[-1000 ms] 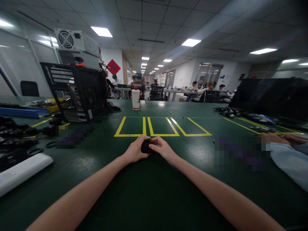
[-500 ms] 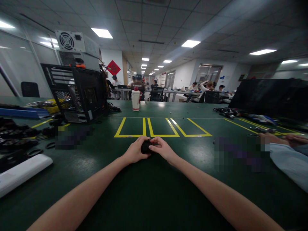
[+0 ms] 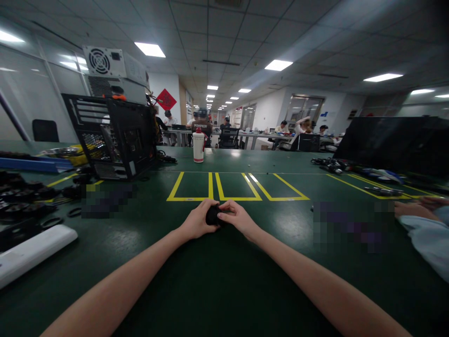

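Between my two hands is a small black rounded object [image 3: 212, 215], its kind too dark to make out. My left hand [image 3: 197, 220] wraps round its left side, fingers on top and thumb below. On the other side my right hand [image 3: 238, 218] pinches its edge with thumb and fingertips. Both hands are low over the green tabletop [image 3: 224, 276], just on the near side of the yellow tape outlines [image 3: 238, 198]. Part of the object is hidden behind the fingers.
A black computer case [image 3: 112, 135] with power supplies [image 3: 114, 63] on top stands at left. A white cup [image 3: 198, 147] is beyond the tape. A white power strip [image 3: 35, 252] lies near left. At right are a co-worker's sleeve [image 3: 426, 234], a dark monitor [image 3: 396, 142] and cables [image 3: 329, 163].
The co-worker's hand at the right has drawn back to the right, away from the metal tool on the table. My hands and the black object stay almost the same.
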Tool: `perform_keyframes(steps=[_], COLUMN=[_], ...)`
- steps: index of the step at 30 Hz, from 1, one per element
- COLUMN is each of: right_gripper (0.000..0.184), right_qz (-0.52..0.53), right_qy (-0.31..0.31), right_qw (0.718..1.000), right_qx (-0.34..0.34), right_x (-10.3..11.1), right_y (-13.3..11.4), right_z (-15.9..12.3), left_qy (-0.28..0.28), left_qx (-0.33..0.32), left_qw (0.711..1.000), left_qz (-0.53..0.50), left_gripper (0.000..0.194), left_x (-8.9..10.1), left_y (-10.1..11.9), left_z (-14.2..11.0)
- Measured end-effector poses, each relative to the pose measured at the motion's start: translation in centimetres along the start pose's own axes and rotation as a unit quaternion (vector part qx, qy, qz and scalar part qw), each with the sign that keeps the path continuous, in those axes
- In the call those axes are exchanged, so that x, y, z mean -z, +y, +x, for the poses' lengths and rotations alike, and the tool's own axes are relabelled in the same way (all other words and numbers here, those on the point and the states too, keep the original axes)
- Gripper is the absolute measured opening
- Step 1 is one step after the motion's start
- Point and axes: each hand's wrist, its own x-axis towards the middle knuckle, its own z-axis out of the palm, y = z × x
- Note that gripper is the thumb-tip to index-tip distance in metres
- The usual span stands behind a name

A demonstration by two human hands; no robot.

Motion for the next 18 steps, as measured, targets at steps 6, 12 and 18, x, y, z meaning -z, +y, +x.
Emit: perform_keyframes(steps=[6,12,18], right_gripper=[0.032,0.034,0.029], right_qz=[-0.001,0.019,0.014], right_qy=[-0.010,-0.026,-0.001], right_qw=[0.999,0.999,1.000], right_qx=[-0.030,-0.003,0.001], right_x=[0.10,0.27,-0.01], right_y=[-0.14,-0.06,0.20], right_z=[0.21,0.05,0.18], left_qy=[0.004,0.004,0.006], left_qx=[-0.006,-0.002,-0.002], left_qw=[1.000,1.000,1.000], left_qz=[0.007,0.007,0.002], left_gripper=[0.059,0.057,0.058], left_x=[-0.16,-0.05,-0.07], left_y=[-0.19,0.06,0.05], left_z=[0.04,0.00,-0.02])
